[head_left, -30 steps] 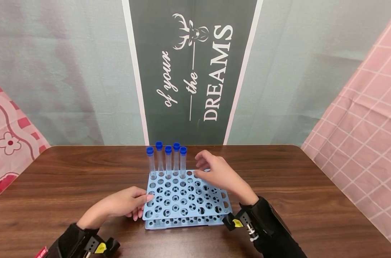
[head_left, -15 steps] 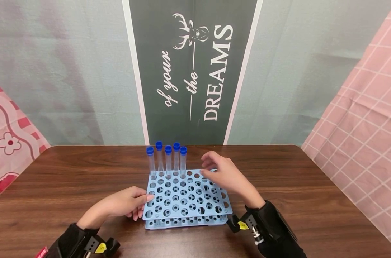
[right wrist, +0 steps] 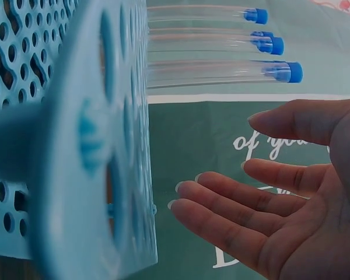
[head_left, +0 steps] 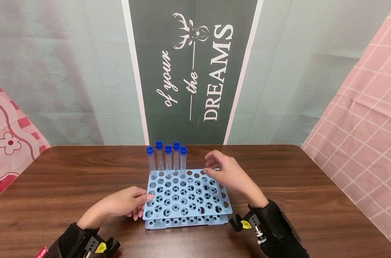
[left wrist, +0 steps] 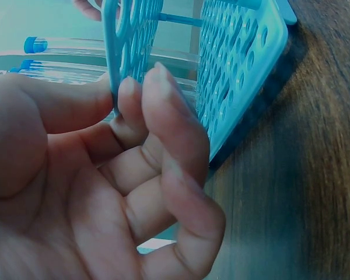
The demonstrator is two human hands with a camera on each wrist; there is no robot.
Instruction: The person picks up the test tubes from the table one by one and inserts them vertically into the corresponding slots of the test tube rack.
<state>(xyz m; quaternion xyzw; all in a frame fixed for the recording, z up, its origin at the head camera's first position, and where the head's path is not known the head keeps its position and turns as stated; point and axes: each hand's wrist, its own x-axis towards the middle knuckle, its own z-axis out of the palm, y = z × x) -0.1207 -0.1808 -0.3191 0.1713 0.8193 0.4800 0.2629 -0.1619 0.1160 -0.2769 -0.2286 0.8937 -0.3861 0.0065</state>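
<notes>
A light-blue two-tier test tube rack [head_left: 190,215] sits on the table. Several clear test tubes with blue caps [head_left: 183,151] stand upright in its back left holes. My left hand [head_left: 126,202] grips the rack's left edge; in the left wrist view the thumb lies on one side of the top plate [left wrist: 110,46] and fingertips on the other. Over the rack's back right part hovers my right hand [head_left: 227,172], holding nothing. From the right wrist, that hand [right wrist: 286,216] shows spread, relaxed fingers apart from the capped tubes [right wrist: 294,72].
The rack stands on a dark wood-grain table [head_left: 295,190]. A grey-green cloth backdrop [head_left: 195,132] with white lettering hangs behind the table's far edge. Pink printed cloths hang at the left and right. Both wrists carry black camera mounts.
My right hand has drifted to the right over the rack, away from the tubes. The left hand, the rack and the tubes stay where they were.
</notes>
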